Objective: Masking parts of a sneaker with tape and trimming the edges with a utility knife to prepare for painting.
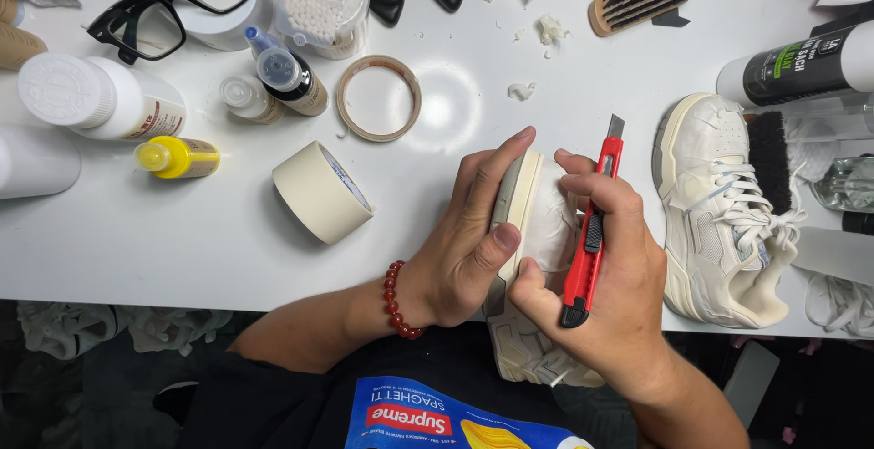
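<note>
Grip, left: left hand (464, 249) is closed around a white shoe (537, 258), thumb on its grey sole, fingers wrapped over the top.
Grip, right: right hand (605, 276) is closed on a red box cutter (590, 230), blade tip pointing away from the body, laid against the taped part of the shoe.
Shoe position: held upright at the near edge of the worktop (182, 239), partly over the lap.
Progress: shoe is seen wrapped in pale tape; trimming is judged under way, white scraps (549, 30) lying further back.
Left to do: cannot be told how much tape remains.
Room: second shoe (719, 203) close on the right; tape roll (320, 192) near on the left; open worktop between.
</note>
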